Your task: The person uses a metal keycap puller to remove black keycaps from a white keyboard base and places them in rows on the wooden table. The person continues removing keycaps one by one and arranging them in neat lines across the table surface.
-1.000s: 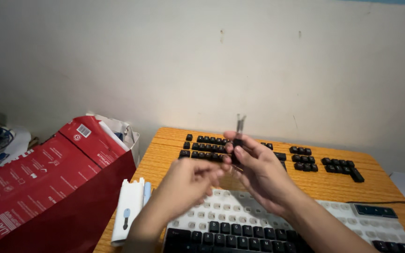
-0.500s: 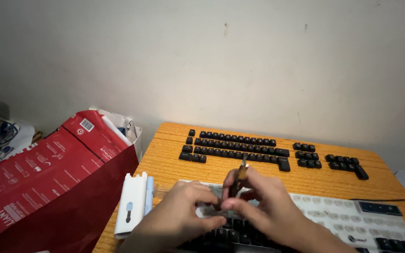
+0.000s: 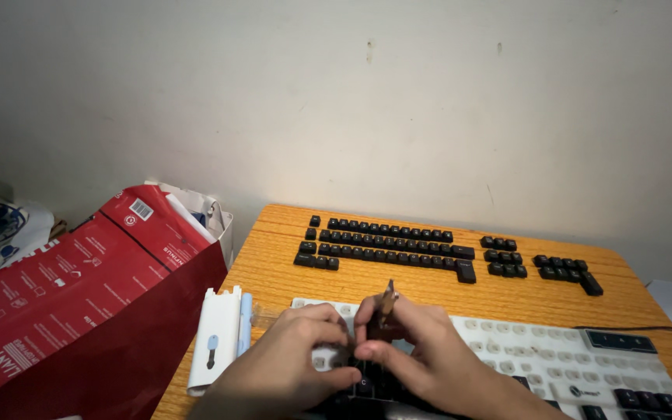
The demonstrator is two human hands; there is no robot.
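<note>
My right hand (image 3: 418, 342) pinches a small puller (image 3: 386, 307) upright over the white keyboard (image 3: 554, 362) at the table's (image 3: 274, 272) near edge, while my left hand (image 3: 297, 362), fingers curled, presses on the keys beside it, loose black keycaps (image 3: 386, 243) laid out in rows beyond.

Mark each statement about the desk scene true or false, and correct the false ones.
1. The right hand holds a thin tool over the white keyboard. True.
2. The loose black keycaps are heaped in a bowl. False: they lie in rows on the wooden table.
3. A red box stands left of the table. True.
4. The left hand rests on the red box. False: it is on the keyboard.
</note>
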